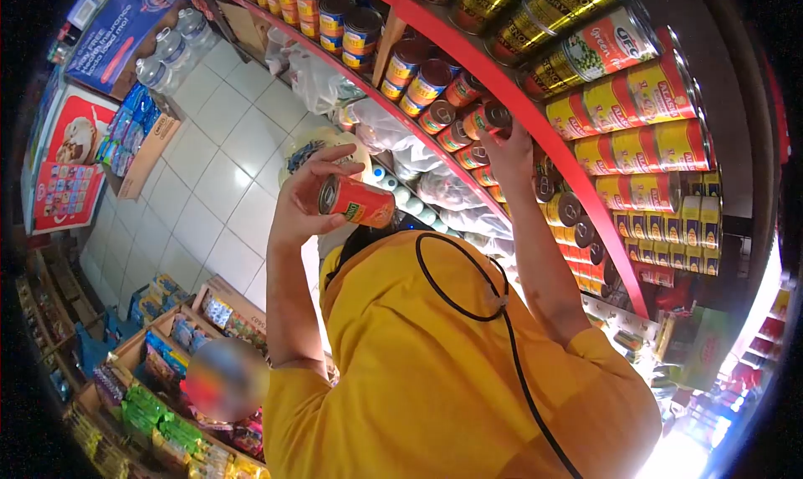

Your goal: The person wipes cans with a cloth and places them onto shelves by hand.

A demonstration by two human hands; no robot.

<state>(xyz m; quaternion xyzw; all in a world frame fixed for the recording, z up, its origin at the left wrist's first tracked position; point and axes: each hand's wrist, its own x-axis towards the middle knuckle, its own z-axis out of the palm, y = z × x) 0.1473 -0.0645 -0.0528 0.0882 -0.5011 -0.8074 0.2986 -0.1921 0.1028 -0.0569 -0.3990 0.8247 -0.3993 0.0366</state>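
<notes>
My left hand point(314, 196) is closed around a red can point(357, 201) with a green label patch, held tilted on its side above the tiled floor. Up at the shelf, my right hand point(508, 148) reaches among the cans, its fingers at a red can point(486, 119) with a dark lid in the row. Some of those fingertips are hidden by the hand and the can. More small red cans point(453, 136) stand beside it on the same shelf.
A red shelf edge point(535, 119) curves past my right arm. Large yellow and red cans point(640, 102) stack beyond it. Bagged goods point(393, 132) lie below the shelf. Water bottles point(171, 48) stand far left, snack boxes point(167, 353) lower left. A black cable point(520, 370) hangs over the yellow shirt.
</notes>
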